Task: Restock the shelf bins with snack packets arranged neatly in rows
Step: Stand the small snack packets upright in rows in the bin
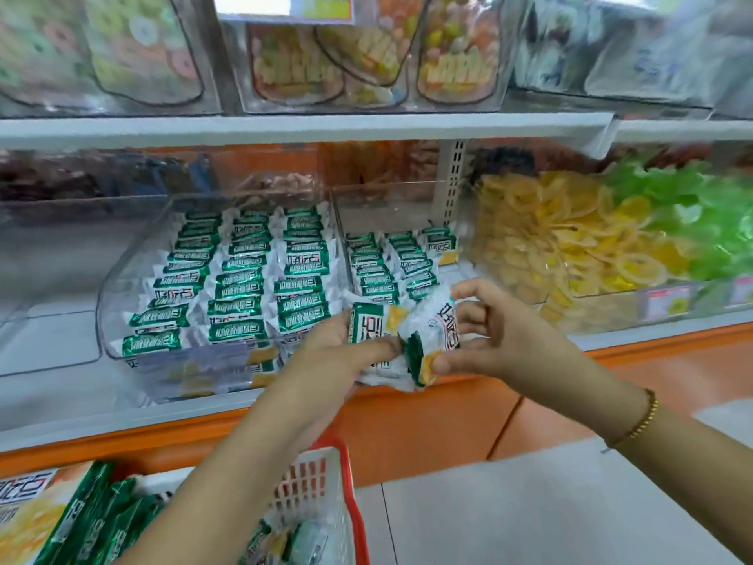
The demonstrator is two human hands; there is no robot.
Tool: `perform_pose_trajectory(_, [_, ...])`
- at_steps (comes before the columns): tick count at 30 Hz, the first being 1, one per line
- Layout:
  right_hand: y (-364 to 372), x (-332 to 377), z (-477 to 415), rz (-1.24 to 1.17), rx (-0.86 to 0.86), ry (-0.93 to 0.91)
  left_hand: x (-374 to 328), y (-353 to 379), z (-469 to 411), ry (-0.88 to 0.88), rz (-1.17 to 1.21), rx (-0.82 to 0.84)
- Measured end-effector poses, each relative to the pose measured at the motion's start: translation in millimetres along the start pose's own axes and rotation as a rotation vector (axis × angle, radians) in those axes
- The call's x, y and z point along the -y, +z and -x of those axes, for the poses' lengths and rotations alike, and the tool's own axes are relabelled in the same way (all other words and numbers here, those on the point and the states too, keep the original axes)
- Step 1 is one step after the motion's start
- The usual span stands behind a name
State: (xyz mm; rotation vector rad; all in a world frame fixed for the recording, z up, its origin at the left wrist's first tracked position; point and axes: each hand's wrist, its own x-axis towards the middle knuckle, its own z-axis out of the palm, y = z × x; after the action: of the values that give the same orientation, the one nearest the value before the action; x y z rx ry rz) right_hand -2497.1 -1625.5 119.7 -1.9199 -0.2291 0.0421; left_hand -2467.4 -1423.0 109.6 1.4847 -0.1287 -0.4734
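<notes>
The left hand (346, 352) is gripping a small bunch of snack packets (368, 324) from below, its fingers curling round them. The right hand (493, 336) is pinching a single packet (434, 332) by its crimped end between thumb and fingertips, as if drawing it off the bunch. Both hands are hovering just in front of the half-filled bin (383, 205), whose back rows (387, 267) are standing in place while the near part is waiting for stock.

To do this step well, I judge the single packet should be going in green band up, leaning on the one behind like its neighbours, with its ends squared so the row is running straight. One at a time is looking safer than dropping the lot.

The wrappers are looking thin, glossy and crinkly: white film with green foil stripes and a yellow patch, forming small flat pillows that are probably sliding easily over each other. The bin walls are clear hard plastic with rounded corners. The full bin (106, 316) on the left is showing three tidy columns. Below, a red-rimmed lattice basket (322, 479) is holding more packets.
</notes>
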Motion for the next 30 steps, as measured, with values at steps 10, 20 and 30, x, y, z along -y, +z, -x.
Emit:
perform_pose_trajectory(10, [-104, 26, -54, 0.835, -0.156, -0.008, -53, 46, -128, 0.352, -1.269, 0.108])
perform_pose_trajectory(20, [-104, 9, -81, 1.171, 0.196, 0.206, -29, 63, -173, 0.27, -1.632, 0.38])
perform_pose_trajectory(30, [-111, 1, -76, 1.125, 0.188, 0.212, -34, 68, -167, 0.247, -1.601, 0.431])
